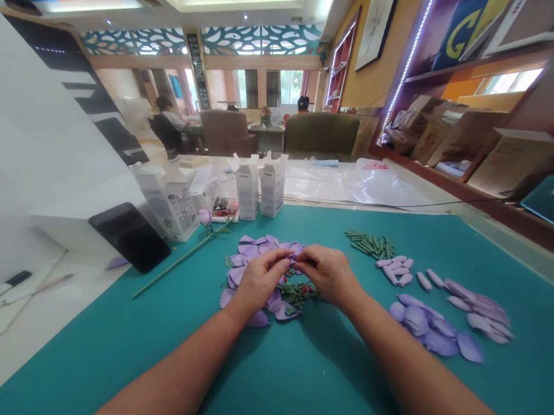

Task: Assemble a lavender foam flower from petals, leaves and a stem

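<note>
My left hand [262, 275] and my right hand [328, 272] meet fingertip to fingertip, each closed in a pinch. A small purple petal piece [294, 256] shows between them; its exact shape is hard to make out. Beneath lies a wreath-like heap of purple artificial petals [236, 276], partly hidden by my hands. Green leaves with bits of red [295, 293] lie in the heap, close to my right hand. Left of it rests an artificial flower [204, 216] with a pinkish-purple bud on a long green stem [174, 266].
Right on the green mat [339, 391] lie green sticks [371, 243], pale purple bud pieces [395, 268], long petals [477, 306] and rounder petals [435, 328]. A black phone [129, 237] leans at left, near white boxes [271, 188]. People sit at desks in the background.
</note>
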### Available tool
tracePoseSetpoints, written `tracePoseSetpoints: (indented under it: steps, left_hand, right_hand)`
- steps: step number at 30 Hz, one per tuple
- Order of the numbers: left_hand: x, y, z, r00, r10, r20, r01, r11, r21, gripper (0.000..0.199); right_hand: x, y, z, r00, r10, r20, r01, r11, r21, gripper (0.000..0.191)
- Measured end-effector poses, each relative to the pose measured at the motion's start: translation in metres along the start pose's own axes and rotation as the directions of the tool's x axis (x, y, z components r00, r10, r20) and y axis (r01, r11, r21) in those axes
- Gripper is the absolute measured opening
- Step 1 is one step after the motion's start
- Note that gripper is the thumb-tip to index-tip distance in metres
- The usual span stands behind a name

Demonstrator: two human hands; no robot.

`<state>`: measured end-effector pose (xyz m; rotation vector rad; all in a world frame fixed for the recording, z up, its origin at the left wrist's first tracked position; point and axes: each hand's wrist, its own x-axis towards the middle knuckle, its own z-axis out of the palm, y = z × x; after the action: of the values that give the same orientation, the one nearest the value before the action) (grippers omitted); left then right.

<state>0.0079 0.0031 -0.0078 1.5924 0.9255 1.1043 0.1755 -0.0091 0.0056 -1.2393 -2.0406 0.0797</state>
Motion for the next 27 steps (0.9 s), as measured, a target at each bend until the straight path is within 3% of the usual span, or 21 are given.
tracePoseSetpoints:
  steps: [4,10,20,27]
  left_hand:
    - [-0.0018,0.0017,0.0016,1.0,0.022,0.017,-0.021,0.999,-0.047,0.036]
    - [-0.0045,0.0062,0.0017,0.997,0.073,-0.019,-0.071,0.993,0.099,0.024]
    - [-0.0024,0.0066,0.0013,0.999,0.033,-0.024,-0.032,0.997,0.067,0.024]
    - [-0.0026,0.0091,-0.0005,0.999,0.032,-0.017,-0.031,0.998,0.057,0.025]
  right_hand:
    - [-0.0004,-0.0017,0.0001,0.999,0.033,-0.004,-0.033,0.999,-0.036,0.009]
    - [-0.0012,-0.0034,0.0024,0.997,0.071,-0.003,-0.071,0.994,-0.079,0.009]
    - [-0.0022,-0.0017,0.0034,0.999,-0.012,-0.032,0.01,0.996,-0.086,0.011]
    - [-0.0028,-0.0048,0.0042,0.998,0.026,-0.06,-0.03,0.998,-0.063,0.011]
